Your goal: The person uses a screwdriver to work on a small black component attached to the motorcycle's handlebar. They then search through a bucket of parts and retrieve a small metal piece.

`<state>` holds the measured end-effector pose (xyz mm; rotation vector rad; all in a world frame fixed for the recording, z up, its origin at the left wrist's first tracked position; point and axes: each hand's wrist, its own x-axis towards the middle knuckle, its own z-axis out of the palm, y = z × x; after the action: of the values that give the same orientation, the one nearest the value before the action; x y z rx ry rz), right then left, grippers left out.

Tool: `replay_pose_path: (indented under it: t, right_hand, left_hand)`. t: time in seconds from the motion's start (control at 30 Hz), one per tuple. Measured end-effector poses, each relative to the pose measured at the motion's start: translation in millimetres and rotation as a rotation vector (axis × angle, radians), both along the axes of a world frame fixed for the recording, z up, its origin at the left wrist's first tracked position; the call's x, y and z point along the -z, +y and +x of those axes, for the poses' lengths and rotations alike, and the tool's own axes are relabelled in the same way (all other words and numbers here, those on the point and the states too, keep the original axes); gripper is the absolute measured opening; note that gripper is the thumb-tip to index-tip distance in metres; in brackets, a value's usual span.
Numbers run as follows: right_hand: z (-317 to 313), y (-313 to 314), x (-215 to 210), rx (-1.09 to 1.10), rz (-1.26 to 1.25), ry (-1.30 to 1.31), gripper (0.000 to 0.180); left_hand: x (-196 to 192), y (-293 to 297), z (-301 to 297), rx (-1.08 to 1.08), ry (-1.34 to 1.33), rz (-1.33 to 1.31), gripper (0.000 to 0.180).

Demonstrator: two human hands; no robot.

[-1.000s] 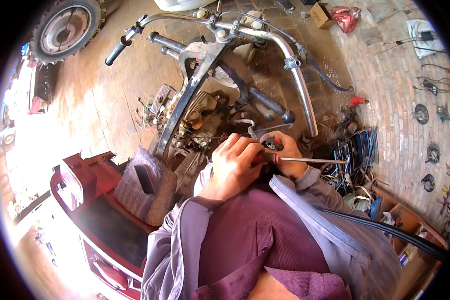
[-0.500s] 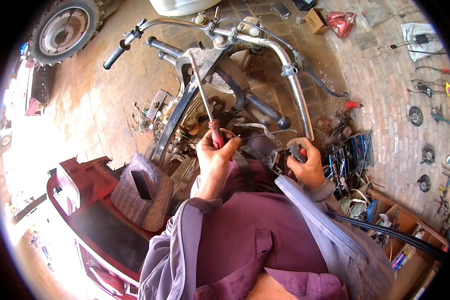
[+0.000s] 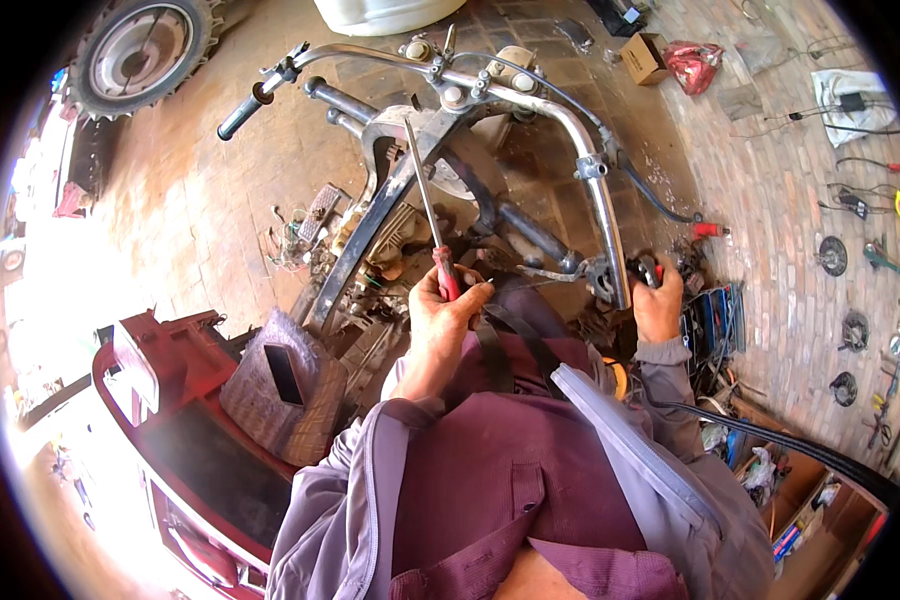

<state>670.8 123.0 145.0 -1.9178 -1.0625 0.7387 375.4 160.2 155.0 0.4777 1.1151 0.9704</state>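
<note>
Red-handled steel screwdriver (image 3: 444, 264) clamped in left hand's (image 3: 437, 318) fingers, small dark part (image 3: 647, 269) gripped by right hand's (image 3: 658, 308) fingers, beside curved chrome handlebar's (image 3: 602, 210) lower end

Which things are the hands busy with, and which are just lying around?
In or by the hands:
Red-handled screwdriver, in the left hand
Dark part, at the right hand
Handlebar, beside the right hand

Seemingly just lying about:
Phone
Cardboard box
Red bag
Big wheel
</note>
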Motion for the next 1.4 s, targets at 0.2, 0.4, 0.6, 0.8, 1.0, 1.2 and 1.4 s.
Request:
replay_pose_path:
  t: [0.2, 0.4, 0.6, 0.8, 1.0, 1.2, 1.4]
  right_hand:
    - [-5.7, 54.7, -20.4, -0.260, 0.122, -0.274, 0.028]
    - [-11.9, 76.7, -35.1, -0.383, 0.131, -0.321, 0.028]
    - [-29.0, 73.3, -43.3, -0.110, 0.098, -0.015, 0.026]
    - [-45.7, 69.6, -43.9, -0.097, 0.097, -0.169, 0.037]
    - [-56.0, 69.5, -46.9, -0.115, 0.200, -0.269, 0.042]
    - [-65.4, 74.2, -50.1, -0.110, 0.139, -0.393, 0.048]
    - [-45.2, 61.2, -39.6, -0.270, 0.238, -0.229, 0.067]
  left_hand:
    - [-1.1, -1.1, -5.3, -0.020, 0.013, -0.008, 0.019]
    - [1.7, -3.3, -9.5, -0.081, 0.006, -0.015, 0.019]
    - [5.1, -0.8, -9.1, -0.088, 0.022, -0.032, 0.018]
    - [5.9, 0.7, -8.6, -0.076, 0.043, -0.026, 0.016]
    - [7.9, -0.1, -11.7, -0.060, 0.067, -0.048, 0.017]
    - [14.3, -2.5, -16.8, -0.083, 0.030, -0.044, 0.018]
    - [9.9, -1.7, -19.2, -0.051, 0.032, -0.048, 0.018]
